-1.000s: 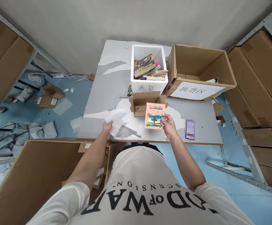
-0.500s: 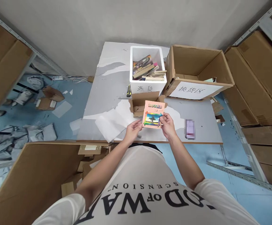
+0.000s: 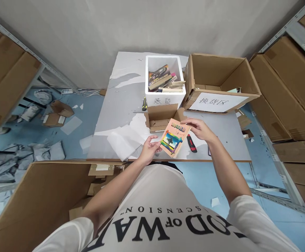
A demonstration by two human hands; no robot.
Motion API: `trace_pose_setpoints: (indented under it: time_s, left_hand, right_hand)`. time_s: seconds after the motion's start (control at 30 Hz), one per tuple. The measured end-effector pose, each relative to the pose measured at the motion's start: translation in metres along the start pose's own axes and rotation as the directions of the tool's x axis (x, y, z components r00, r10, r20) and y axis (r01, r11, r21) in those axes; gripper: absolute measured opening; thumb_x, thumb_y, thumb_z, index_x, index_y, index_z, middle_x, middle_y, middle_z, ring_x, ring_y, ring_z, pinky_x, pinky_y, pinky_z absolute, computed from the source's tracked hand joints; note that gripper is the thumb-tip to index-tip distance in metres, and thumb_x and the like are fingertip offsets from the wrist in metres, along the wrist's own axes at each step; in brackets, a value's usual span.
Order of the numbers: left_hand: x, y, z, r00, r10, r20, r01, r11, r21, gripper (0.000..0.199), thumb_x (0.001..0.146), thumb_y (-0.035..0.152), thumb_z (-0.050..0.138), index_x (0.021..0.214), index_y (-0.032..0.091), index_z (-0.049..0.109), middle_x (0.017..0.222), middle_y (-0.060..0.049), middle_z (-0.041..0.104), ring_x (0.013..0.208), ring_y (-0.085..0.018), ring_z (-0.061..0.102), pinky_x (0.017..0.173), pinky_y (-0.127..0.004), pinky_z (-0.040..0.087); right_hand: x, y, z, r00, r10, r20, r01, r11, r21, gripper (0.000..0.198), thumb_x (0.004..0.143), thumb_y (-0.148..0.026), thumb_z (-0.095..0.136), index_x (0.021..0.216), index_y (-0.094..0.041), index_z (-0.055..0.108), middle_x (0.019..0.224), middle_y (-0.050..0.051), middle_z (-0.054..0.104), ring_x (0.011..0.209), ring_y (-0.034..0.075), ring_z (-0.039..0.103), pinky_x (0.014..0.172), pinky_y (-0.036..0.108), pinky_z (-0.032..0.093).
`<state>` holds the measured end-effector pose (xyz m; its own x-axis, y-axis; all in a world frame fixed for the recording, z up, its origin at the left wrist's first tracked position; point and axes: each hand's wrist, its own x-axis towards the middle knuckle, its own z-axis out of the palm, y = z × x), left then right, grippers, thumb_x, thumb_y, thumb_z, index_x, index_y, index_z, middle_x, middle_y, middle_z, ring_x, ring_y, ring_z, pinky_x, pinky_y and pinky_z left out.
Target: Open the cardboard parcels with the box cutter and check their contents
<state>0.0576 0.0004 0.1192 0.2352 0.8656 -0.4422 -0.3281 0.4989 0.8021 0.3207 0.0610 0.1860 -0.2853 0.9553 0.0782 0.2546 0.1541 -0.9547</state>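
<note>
A thin pink book (image 3: 173,138) with a tree picture on its cover is held tilted above the front of the table. My left hand (image 3: 150,149) pinches its lower left edge. At its upper right corner, my right hand (image 3: 200,128) grips it with the fingers over the top. Just behind the book stands a small open cardboard box (image 3: 159,125), its flaps up. A red and black utility knife (image 3: 191,143) lies on the table to the right of the book. White wrapping sheet (image 3: 123,141) lies crumpled to the left.
A white foam box (image 3: 165,96) with several books stands behind, beside a large open carton (image 3: 220,101) with a paper label. A yellow and black cutter (image 3: 144,104) lies by the foam box. Below the table (image 3: 110,119), a big carton (image 3: 44,196) stands at left; shelves flank both sides.
The book has turned clockwise and come slightly nearer to me. My right hand has shifted from its lower right edge to the top corner, and my left hand now grips it. The red knife shows.
</note>
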Motion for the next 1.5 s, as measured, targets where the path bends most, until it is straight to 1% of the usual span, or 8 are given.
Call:
trace_pose_setpoints:
  time_s: [0.17,0.27,0.5,0.9,1.03,1.13,1.27,1.5]
  left_hand:
    - [-0.003,0.003,0.006,1.0,0.028,0.014,-0.026,0.992,-0.12,0.037,0.067,0.039,0.078,0.091,0.017,0.06,0.096,-0.006,0.073,0.088,-0.018,0.07,0.084,-0.034,0.053]
    - [-0.005,0.003,0.007,0.995,0.027,0.095,-0.021,0.998,-0.06,0.036,0.066,0.035,0.078,0.095,0.016,0.067,0.103,-0.009,0.073,0.098,-0.023,0.069,0.089,-0.036,0.052]
    - [-0.005,-0.012,0.012,0.994,-0.009,0.108,0.0,0.996,0.086,0.043,0.067,0.051,0.077,0.084,0.012,0.071,0.093,-0.012,0.074,0.062,-0.016,0.067,0.073,-0.034,0.055]
    - [-0.008,-0.024,0.017,0.992,-0.1,0.074,0.102,0.995,-0.015,0.045,0.064,0.052,0.079,0.081,0.013,0.069,0.085,-0.007,0.073,0.056,-0.01,0.063,0.067,-0.028,0.051]
    - [-0.005,-0.025,0.019,0.997,-0.077,0.007,0.077,0.996,-0.053,0.053,0.065,0.05,0.08,0.1,0.015,0.062,0.08,-0.003,0.071,0.054,-0.009,0.062,0.066,-0.026,0.05]
    - [-0.002,-0.023,0.021,0.995,-0.037,-0.095,0.027,0.995,-0.095,0.074,0.065,0.045,0.08,0.124,0.021,0.043,0.074,0.003,0.069,0.05,-0.008,0.06,0.062,-0.024,0.049]
    - [0.002,-0.018,0.023,0.99,0.053,-0.132,-0.067,0.992,-0.106,0.074,0.067,0.045,0.079,0.124,0.024,0.036,0.067,0.007,0.066,0.044,-0.007,0.057,0.055,-0.021,0.046]
    - [0.009,-0.012,0.024,0.972,0.171,-0.161,-0.193,0.972,-0.132,0.049,0.069,0.05,0.076,0.102,0.02,0.058,0.069,0.002,0.068,0.054,-0.009,0.06,0.056,-0.023,0.049]
  right_hand:
    - [0.014,-0.022,-0.005,0.995,-0.099,0.002,0.098,0.984,-0.15,0.014,0.078,-0.037,0.071,0.085,-0.026,0.075,0.1,0.006,0.067,0.094,0.022,0.062,0.083,0.036,0.051]
    - [0.022,-0.026,-0.002,1.0,-0.014,-0.011,0.012,0.994,-0.113,0.016,0.08,-0.037,0.069,0.086,-0.022,0.074,0.084,0.004,0.067,0.075,0.018,0.063,0.07,0.033,0.051]
    - [0.043,-0.011,0.008,0.995,0.103,0.016,-0.1,0.988,-0.122,0.017,0.075,-0.032,0.07,0.08,-0.016,0.077,0.068,0.0,0.068,0.059,0.012,0.055,0.055,0.025,0.039]
    - [0.051,0.001,0.012,0.992,0.125,0.031,-0.127,0.99,0.054,0.018,0.069,-0.028,0.077,0.079,-0.018,0.067,0.062,-0.003,0.061,0.054,0.009,0.049,0.052,0.021,0.038]
    - [0.049,-0.005,0.004,0.975,0.128,0.183,-0.143,0.987,0.073,0.013,0.076,-0.029,0.068,0.083,-0.019,0.071,0.071,-0.001,0.065,0.06,0.01,0.052,0.052,0.021,0.039]
    - [0.047,-0.01,-0.004,0.948,0.186,0.26,-0.207,0.977,0.057,0.02,0.08,-0.032,0.061,0.089,-0.021,0.075,0.083,0.002,0.07,0.067,0.013,0.058,0.055,0.023,0.043]
    - [0.048,-0.013,-0.011,0.964,0.08,0.255,-0.085,0.996,0.006,0.02,0.079,-0.031,0.063,0.092,-0.022,0.076,0.093,0.003,0.072,0.081,0.017,0.063,0.067,0.028,0.05]
    - [0.06,-0.018,-0.017,0.956,-0.17,0.238,0.215,0.961,-0.177,0.019,0.086,-0.033,0.061,0.095,-0.025,0.075,0.101,0.006,0.064,0.096,0.019,0.061,0.086,0.037,0.05]
